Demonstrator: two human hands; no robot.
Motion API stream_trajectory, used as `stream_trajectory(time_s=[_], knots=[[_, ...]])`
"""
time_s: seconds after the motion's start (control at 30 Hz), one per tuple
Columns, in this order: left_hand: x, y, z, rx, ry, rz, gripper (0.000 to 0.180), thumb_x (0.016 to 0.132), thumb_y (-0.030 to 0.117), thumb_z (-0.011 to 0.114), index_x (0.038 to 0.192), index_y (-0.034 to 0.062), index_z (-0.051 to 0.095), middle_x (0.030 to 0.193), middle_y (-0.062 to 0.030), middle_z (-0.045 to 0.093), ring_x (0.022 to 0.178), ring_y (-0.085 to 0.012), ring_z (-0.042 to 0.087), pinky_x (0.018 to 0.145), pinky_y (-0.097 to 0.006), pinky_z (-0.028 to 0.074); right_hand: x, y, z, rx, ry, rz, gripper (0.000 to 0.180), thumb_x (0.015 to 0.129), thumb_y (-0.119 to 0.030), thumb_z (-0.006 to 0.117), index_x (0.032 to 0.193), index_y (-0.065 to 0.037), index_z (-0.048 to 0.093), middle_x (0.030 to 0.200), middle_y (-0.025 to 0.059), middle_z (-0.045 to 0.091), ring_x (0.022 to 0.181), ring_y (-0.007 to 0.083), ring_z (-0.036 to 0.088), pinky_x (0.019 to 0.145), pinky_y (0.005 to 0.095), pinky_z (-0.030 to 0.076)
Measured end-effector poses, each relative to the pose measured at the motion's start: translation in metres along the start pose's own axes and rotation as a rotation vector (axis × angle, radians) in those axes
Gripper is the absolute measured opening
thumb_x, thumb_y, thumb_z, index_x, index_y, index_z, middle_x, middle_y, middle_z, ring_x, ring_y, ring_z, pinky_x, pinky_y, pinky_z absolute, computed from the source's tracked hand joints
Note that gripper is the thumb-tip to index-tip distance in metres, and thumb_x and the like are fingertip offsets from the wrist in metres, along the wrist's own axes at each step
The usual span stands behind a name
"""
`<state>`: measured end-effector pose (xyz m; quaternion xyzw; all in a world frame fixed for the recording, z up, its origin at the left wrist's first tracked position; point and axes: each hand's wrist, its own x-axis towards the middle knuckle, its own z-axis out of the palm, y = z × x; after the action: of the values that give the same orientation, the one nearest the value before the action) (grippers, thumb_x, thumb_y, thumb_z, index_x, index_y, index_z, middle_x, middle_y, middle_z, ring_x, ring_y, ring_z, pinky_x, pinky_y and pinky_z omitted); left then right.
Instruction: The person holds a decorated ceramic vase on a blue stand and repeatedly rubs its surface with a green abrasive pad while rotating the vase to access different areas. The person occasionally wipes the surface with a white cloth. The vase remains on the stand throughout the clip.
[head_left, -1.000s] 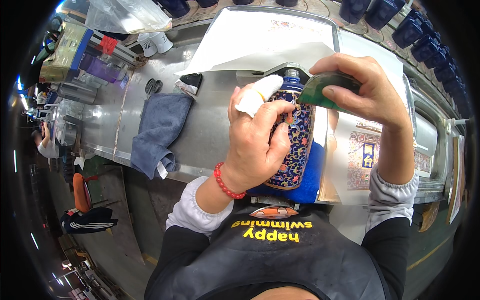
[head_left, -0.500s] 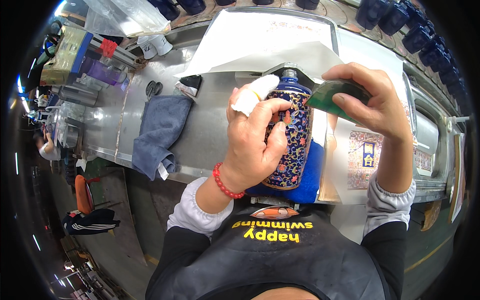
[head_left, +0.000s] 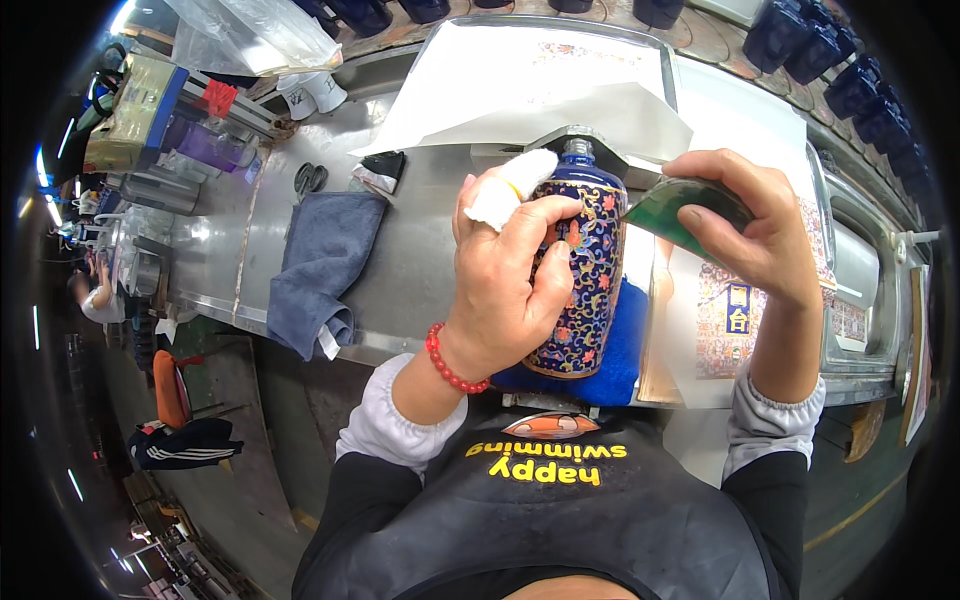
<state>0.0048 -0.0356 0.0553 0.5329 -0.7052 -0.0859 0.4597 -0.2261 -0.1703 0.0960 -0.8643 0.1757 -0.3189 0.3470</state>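
Observation:
A dark blue bottle [head_left: 590, 270] with a colourful floral pattern lies on a blue cloth [head_left: 627, 335], its bare neck pointing away from me. My left hand [head_left: 515, 285] grips the bottle's left side, thumb and forefinger against the pattern. White wrapping [head_left: 522, 185] covers one of its fingers, and a red bead bracelet circles the wrist. In my right hand [head_left: 745, 215], pinched between thumb and fingers, is a flat green scraper [head_left: 670, 218]. Its tip is close to the bottle's right shoulder; whether they touch I cannot tell.
Patterned transfer sheets lie at the right [head_left: 725, 320], and a large white sheet [head_left: 500, 90] covers a tray behind the bottle. Left on the metal bench are a grey-blue towel [head_left: 325, 265] and scissors [head_left: 310, 178]. Dark blue cups [head_left: 780, 40] line the far side.
My right hand and the scraper have shifted slightly right, away from the bottle. My left hand stays on the bottle. The blue cups along the far side have moved right.

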Motion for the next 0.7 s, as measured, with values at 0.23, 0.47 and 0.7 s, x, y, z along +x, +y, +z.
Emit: stream_trajectory(time_s=[0.23,0.47,0.7], knots=[[-0.003,0.006,0.002,0.291,0.0,0.068,0.033,0.085,0.0,0.056,0.115,0.0018,0.067,0.085,-0.0059,0.069,0.101,-0.0294,0.062,0.117,-0.055,0.023,-0.011,-0.004,0.0,-0.053,0.034,0.012,0.028,0.085,-0.003,0.07,0.113,0.002,0.069,0.083,0.0089,0.07,0.07,0.0135,0.067,0.062,0.0264,0.051],[-0.005,-0.003,-0.001,0.071,0.004,-0.008,0.038,0.08,0.004,0.064,0.117,0.0074,0.07,0.126,-0.0181,0.061,0.126,-0.0387,0.049,0.117,-0.063,0.021,-0.023,-0.012,-0.001,-0.099,0.054,0.044,0.029,0.084,-0.002,0.071,0.113,0.002,0.069,0.085,0.01,0.07,0.071,0.0154,0.067,0.064,0.0268,0.051],[0.0,0.004,-0.003,0.256,-0.028,0.064,0.034,0.084,-0.002,0.056,0.116,0.0013,0.068,0.088,-0.0078,0.07,0.107,-0.0297,0.06,0.116,-0.055,0.023,-0.047,-0.024,0.003,-0.08,0.115,0.11,0.03,0.082,-0.002,0.072,0.111,0.002,0.071,0.092,0.0143,0.074,0.08,0.0222,0.074,0.071,0.0301,0.056]])
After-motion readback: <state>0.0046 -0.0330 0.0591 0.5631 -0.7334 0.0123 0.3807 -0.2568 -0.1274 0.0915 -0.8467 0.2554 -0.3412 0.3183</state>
